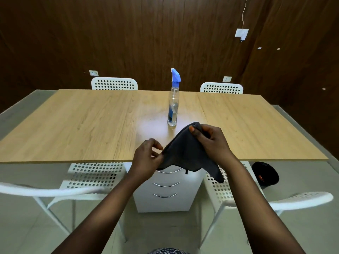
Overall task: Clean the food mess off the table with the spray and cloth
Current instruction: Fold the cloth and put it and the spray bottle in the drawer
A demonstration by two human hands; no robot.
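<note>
- Wooden table (91, 125): light top, wet sheen near centre.
- White perforated chairs (95, 173): two at near edge, two at far side.
- Drawer unit (166, 191) under table.
- Dark grey cloth (185, 153): held above near table edge, stretched between both hands.
- Right hand (213, 142): pinches cloth's upper corner.
- Left hand (146, 158): pinches lower edge.
- Spray bottle (173, 107): upright, mid-table, just beyond cloth.

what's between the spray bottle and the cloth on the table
Nothing: in the head view only bare tabletop separates the bottle from the cloth, held up by both hands.
</note>
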